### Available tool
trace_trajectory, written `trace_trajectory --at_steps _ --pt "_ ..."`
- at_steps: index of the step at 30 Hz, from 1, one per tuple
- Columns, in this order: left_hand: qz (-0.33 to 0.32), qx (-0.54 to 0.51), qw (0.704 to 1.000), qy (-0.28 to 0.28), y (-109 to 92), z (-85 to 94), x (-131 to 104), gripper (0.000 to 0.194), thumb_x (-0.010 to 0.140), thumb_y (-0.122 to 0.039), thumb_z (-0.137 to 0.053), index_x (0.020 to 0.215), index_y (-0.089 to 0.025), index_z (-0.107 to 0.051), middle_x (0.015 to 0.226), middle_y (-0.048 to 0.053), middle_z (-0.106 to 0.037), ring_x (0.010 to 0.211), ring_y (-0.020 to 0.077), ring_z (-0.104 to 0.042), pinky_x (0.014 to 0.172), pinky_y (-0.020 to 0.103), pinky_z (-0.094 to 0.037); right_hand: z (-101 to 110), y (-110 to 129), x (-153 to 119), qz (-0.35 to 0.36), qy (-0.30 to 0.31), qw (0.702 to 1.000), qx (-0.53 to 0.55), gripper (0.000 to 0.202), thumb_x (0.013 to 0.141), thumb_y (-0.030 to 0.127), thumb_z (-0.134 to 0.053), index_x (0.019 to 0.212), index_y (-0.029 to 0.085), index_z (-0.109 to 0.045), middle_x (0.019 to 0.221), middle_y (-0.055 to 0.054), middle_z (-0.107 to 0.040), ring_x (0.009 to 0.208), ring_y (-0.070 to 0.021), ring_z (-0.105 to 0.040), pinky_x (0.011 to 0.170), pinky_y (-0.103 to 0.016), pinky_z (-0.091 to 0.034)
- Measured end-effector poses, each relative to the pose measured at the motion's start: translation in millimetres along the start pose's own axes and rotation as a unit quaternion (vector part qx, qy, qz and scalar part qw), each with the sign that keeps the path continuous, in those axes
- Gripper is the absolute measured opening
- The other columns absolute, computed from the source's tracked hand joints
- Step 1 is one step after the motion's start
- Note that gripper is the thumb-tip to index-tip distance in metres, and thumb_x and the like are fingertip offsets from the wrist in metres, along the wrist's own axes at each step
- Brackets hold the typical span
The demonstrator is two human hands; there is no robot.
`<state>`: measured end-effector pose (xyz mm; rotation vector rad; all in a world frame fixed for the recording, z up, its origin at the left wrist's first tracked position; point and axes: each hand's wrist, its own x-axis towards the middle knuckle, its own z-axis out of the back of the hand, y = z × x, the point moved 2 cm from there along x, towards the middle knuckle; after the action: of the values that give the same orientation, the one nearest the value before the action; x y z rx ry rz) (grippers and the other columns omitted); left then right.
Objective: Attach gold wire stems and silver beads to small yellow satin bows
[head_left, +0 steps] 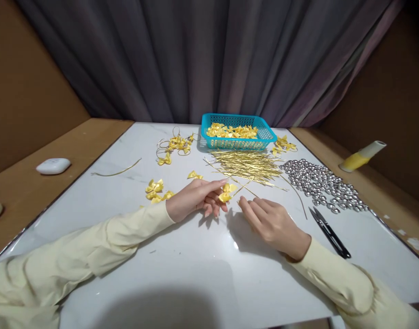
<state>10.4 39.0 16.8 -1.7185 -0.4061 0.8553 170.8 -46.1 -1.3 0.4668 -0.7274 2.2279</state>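
Note:
A yellow ribbon bow point(226, 193) is pinched at the fingertips of my left hand point(200, 197), its other fingers loosely curled below. Just to the right, my right hand point(271, 225) has its thumb and forefinger pressed together; what they hold, if anything, is too small to make out. Thin gold wire ties point(247, 165) lie in a pile beyond the hands, and a few stick out toward them. More yellow bows point(154, 186) rest by my left wrist. Several bows with looped wires point(177, 145) lie farther back at the left.
A turquoise basket point(237, 145) of yellow bows stands at the back. Silver beads point(322, 183) spread over the right side, with black thread snips point(330, 233) in front. A white oval object point(53, 166) sits at the left, a yellow-and-white tube point(362, 157) at the right.

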Motion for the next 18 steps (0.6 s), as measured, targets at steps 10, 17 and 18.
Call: trace_trajectory --at_steps 10,17,18 --pt "-0.059 0.062 0.996 0.009 -0.8 -0.2 -3.0 0.020 0.076 -0.029 -0.062 0.078 -0.010 -0.065 0.071 0.007 -0.066 0.052 0.0074 -0.053 0.048 0.019 -0.040 -7.3 -4.9 -3.5 -0.069 0.001 0.995 0.070 0.021 0.083 0.007 -0.037 0.095 0.005 -0.055 0.058 -0.003 -0.052 0.053 -0.0155 -0.044 0.048 -0.028 -0.034" --pt "-0.098 0.072 0.992 -0.023 2.3 -5.9 -8.6 0.019 0.078 -0.030 -0.059 0.075 -0.012 -0.065 0.067 0.001 -0.058 0.058 0.0078 -0.045 0.056 0.021 -0.037 -8.6 -1.3 -0.6 -0.187 0.033 0.949 0.254 0.019 0.088 0.013 -0.034 0.078 0.015 -0.050 0.058 0.000 -0.049 0.049 -0.0119 -0.041 0.049 -0.024 -0.031" --pt "-0.099 0.063 0.993 -0.026 3.3 -7.4 -9.6 0.019 0.078 -0.030 -0.059 0.075 -0.012 -0.065 0.068 0.000 -0.057 0.059 0.0081 -0.045 0.058 0.022 -0.037 -8.0 -0.4 0.7 -0.210 0.032 0.934 0.286 0.019 0.089 0.015 -0.035 0.076 0.016 -0.049 0.057 0.001 -0.049 0.048 -0.0110 -0.041 0.048 -0.023 -0.031"
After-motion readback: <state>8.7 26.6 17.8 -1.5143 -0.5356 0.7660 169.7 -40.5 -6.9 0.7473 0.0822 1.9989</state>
